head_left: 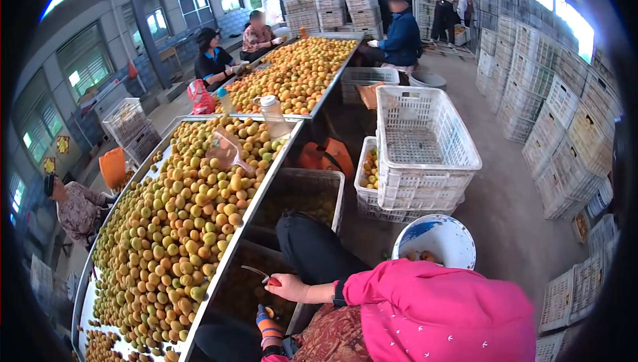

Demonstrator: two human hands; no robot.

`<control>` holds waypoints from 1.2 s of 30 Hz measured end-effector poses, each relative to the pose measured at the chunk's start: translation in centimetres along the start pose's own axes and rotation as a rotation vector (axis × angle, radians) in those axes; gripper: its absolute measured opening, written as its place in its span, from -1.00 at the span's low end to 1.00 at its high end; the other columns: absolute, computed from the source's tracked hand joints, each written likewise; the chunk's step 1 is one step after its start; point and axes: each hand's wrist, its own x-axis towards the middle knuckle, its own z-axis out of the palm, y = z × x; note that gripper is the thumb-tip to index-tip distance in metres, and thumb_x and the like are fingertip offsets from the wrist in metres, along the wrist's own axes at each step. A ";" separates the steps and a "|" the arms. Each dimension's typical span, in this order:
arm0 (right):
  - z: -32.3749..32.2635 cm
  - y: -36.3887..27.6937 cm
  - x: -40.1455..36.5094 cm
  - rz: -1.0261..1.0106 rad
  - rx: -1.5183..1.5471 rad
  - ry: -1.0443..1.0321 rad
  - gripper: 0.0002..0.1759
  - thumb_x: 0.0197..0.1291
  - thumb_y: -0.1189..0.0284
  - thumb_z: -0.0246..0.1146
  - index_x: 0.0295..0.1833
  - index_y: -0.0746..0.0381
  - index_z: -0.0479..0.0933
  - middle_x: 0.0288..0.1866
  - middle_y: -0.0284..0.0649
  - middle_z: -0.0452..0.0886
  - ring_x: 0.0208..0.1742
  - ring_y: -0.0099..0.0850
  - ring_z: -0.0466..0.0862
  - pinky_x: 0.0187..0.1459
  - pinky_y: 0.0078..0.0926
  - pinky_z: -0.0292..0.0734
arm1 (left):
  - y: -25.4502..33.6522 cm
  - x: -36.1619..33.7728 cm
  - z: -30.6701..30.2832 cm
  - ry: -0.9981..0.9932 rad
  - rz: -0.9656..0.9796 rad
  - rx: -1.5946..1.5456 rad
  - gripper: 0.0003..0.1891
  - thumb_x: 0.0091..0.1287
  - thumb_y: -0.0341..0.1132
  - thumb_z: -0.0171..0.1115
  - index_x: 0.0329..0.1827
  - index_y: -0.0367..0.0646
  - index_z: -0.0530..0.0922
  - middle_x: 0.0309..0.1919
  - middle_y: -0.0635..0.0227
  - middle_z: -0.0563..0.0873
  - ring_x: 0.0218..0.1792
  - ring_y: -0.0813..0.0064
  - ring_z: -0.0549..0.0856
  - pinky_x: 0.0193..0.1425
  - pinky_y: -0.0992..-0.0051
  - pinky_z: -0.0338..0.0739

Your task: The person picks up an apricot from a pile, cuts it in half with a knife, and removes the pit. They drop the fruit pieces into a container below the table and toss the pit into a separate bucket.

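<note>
My right hand (291, 288), bare and coming out of a pink sleeve, is closed round the red handle of a small curved knife (256, 271), its blade pointing left. Below it, my left hand (268, 329) wears a striped orange and blue glove. Its fingers are bent in, and a small orange thing at their tips is too small to name. Both hands are above a crate (292, 312) with dim fruit inside, between my knees. On the table to the left lies a large heap of apricot-like fruit (179, 229), green to orange.
A clear scoop (226, 149) and a lidded bottle (273, 117) stand among the fruit. Stacked white crates (425, 182) and a white bucket (435, 239) are at my right. Several people sit round the tables; two stand at the back. Crate stacks (531, 76) line the right side.
</note>
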 end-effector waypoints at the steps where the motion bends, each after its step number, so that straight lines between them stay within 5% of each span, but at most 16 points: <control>1: 0.0 0.0 0.0 0.000 0.009 -0.004 -0.72 0.09 0.25 0.21 -0.30 0.28 0.46 -0.46 -0.15 0.53 -0.41 -0.29 0.53 -0.28 -0.38 0.43 | 0.8 -1.1 0.4 -0.014 -0.089 -0.087 -0.71 0.25 -0.01 0.09 -0.40 -0.05 0.49 -0.59 0.45 0.51 -0.59 0.51 0.51 -0.58 0.50 0.39; 7: 0.6 0.0 0.1 -0.018 0.070 -0.004 -0.72 0.10 0.27 0.21 -0.30 0.29 0.45 -0.46 -0.13 0.53 -0.40 -0.29 0.53 -0.28 -0.39 0.43 | -1.7 2.3 -2.4 -0.092 -0.169 -0.264 -0.90 0.18 -0.24 0.11 -0.30 0.01 0.45 -0.50 0.41 0.51 -0.53 0.41 0.52 -0.49 0.47 0.46; 9: 0.7 -0.1 0.1 -0.030 0.081 -0.006 -0.72 0.10 0.27 0.21 -0.30 0.30 0.45 -0.46 -0.13 0.53 -0.39 -0.29 0.53 -0.28 -0.39 0.43 | 0.2 -0.5 -1.0 -0.145 -0.040 -0.132 -0.90 0.14 -0.36 0.08 -0.28 0.00 0.44 -0.48 0.41 0.50 -0.51 0.41 0.51 -0.45 0.44 0.48; 16: 0.9 -0.6 -0.1 -0.030 0.072 -0.063 -0.71 0.10 0.27 0.21 -0.30 0.31 0.45 -0.46 -0.13 0.53 -0.39 -0.30 0.53 -0.27 -0.39 0.43 | 2.3 -3.7 1.1 -0.113 -0.074 -0.131 -0.89 0.14 -0.40 0.05 -0.27 -0.04 0.42 -0.47 0.40 0.49 -0.48 0.43 0.52 -0.38 0.41 0.50; 22: 1.2 -0.7 -0.2 -0.044 0.095 -0.064 -0.72 0.12 0.27 0.22 -0.32 0.30 0.44 -0.48 -0.18 0.50 -0.42 -0.38 0.48 -0.29 -0.44 0.42 | 0.6 -1.7 -0.3 -0.191 0.037 -0.008 -0.92 0.16 -0.36 0.06 -0.29 -0.04 0.44 -0.48 0.41 0.48 -0.47 0.41 0.53 -0.38 0.42 0.48; 24: 1.2 -0.7 -0.2 -0.025 0.086 -0.080 -0.73 0.10 0.29 0.22 -0.32 0.31 0.45 -0.46 -0.15 0.52 -0.40 -0.32 0.52 -0.28 -0.41 0.43 | 1.6 -3.1 0.7 -0.079 -0.052 -0.063 -0.92 0.20 -0.28 0.06 -0.32 -0.04 0.46 -0.47 0.43 0.49 -0.46 0.42 0.53 -0.38 0.40 0.48; 32: 0.7 -1.0 -0.3 -0.024 0.101 -0.011 -0.75 0.10 0.29 0.24 -0.24 0.26 0.49 -0.42 -0.24 0.54 -0.36 -0.50 0.53 -0.23 -0.51 0.46 | -0.1 -0.5 -0.5 -0.180 -0.291 -0.308 -0.73 0.24 0.02 0.10 -0.34 0.03 0.54 -0.47 0.49 0.60 -0.43 0.48 0.57 -0.35 0.45 0.46; 34: 0.3 -1.4 0.1 -0.130 0.188 0.043 -0.79 0.08 0.38 0.25 -0.21 0.26 0.49 -0.38 -0.30 0.57 -0.31 -0.53 0.55 -0.22 -0.52 0.48 | -0.2 -0.8 -0.2 -0.131 -0.204 -0.271 -0.67 0.22 0.04 0.15 -0.18 0.00 0.59 -0.38 0.51 0.63 -0.36 0.54 0.59 -0.31 0.47 0.48; 36: -0.2 -1.2 0.8 -0.168 0.169 0.138 -0.89 0.11 0.43 0.20 -0.35 0.23 0.44 -0.56 -0.40 0.48 -0.54 -0.62 0.47 -0.51 -0.60 0.41 | 2.9 -6.4 2.0 -0.081 0.124 0.006 -0.59 0.31 0.02 0.02 0.01 -0.08 0.54 -0.21 0.45 0.65 -0.19 0.56 0.60 -0.11 0.51 0.49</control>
